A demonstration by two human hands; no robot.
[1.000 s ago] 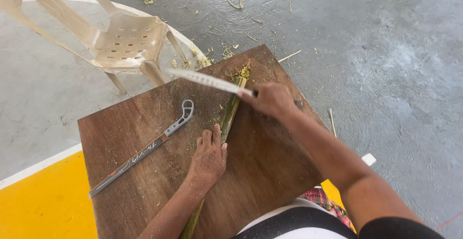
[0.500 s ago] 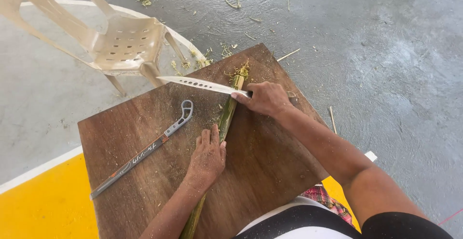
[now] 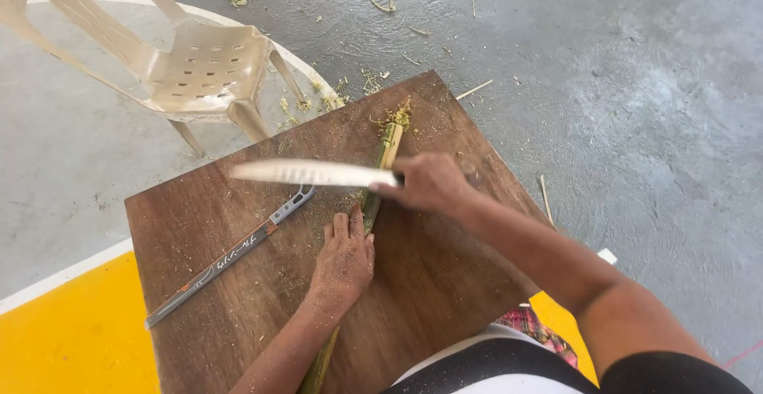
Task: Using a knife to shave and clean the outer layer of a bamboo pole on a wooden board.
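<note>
The left hand (image 3: pixel 343 260) is lying flat on a long green stalk (image 3: pixel 372 203), its fingers (image 3: pixel 340 227) stretched out and released, pressing the stalk down onto the brown wooden desk (image 3: pixel 445 291) rather than gripping it. The stalk is running lengthwise along the desk, from the near edge by the person's body up to the far edge, where its frayed, pale tip is sitting among loose fibres. The right hand (image 3: pixel 427 182) is hovering above the stalk just beyond the left hand, its fingers clenched around the handle of a knife (image 3: pixel 314 173). The pale blade is pointing out to the left, blurred, and is crossing over the stalk; whether it is touching the stalk cannot be told. A long grey metal tool (image 3: pixel 230 255) with a looped end is lying diagonally on the desk, left of the left hand and apart from it. A beige plastic chair (image 3: pixel 199 68) is standing on the grey concrete floor (image 3: pixel 636 84) beyond the desk, with green scraps scattered around it
</note>
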